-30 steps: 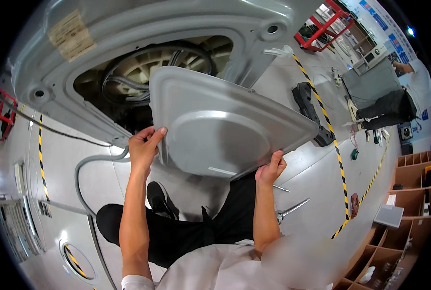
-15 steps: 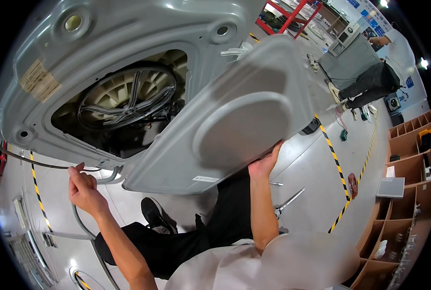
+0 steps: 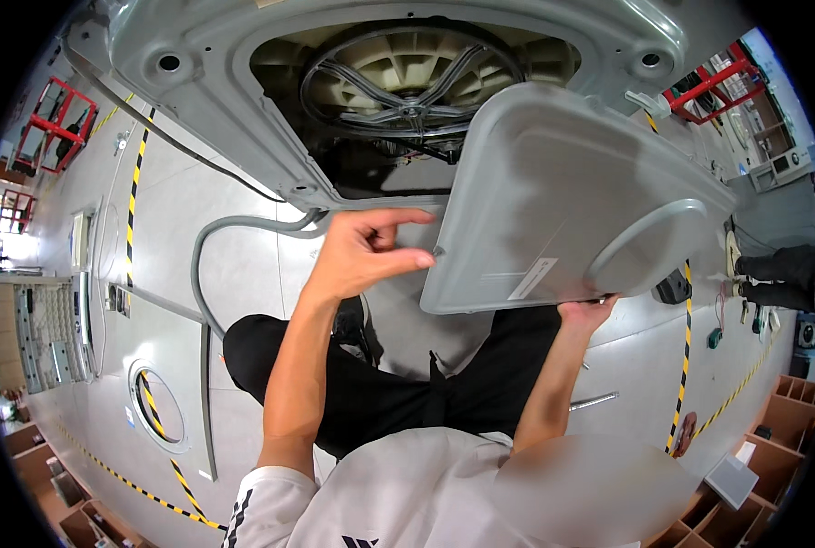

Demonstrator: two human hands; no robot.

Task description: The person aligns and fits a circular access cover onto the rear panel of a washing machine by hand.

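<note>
Left hand (image 3: 352,256): thumb and index finger spread apart in a loose C, grasping nothing; fingertips just beside the left edge of a grey sheet-metal panel with rounded corners (image 3: 562,201). Contact there cannot be told. Right hand (image 3: 587,313): under the panel's lower edge, to the right of its middle, gripping it; most of those fingers are hidden behind the metal.

Panel stands tilted above the person's lap, in front of the machine, covering the lower right part of its opening. Its face carries a curved raised ridge and a small white label strip (image 3: 533,279), low and to the left.

Beyond it, the grey metal machine housing (image 3: 206,91), with a large opening. Inside: a dark spoked pulley wheel (image 3: 413,111) against a pale ribbed drum. A grey corrugated-looking hose (image 3: 197,265) loops from below the housing toward the left knee.

Around: pale tiled floor (image 3: 252,269); a silver rod-like tool (image 3: 594,400) right of the right forearm; a light grey flat panel with a round hole (image 3: 184,347) at left; black-and-yellow tape (image 3: 133,210). Far right, another person's dark-trousered leg (image 3: 777,265); below, a brown compartmented shelf (image 3: 795,416).
</note>
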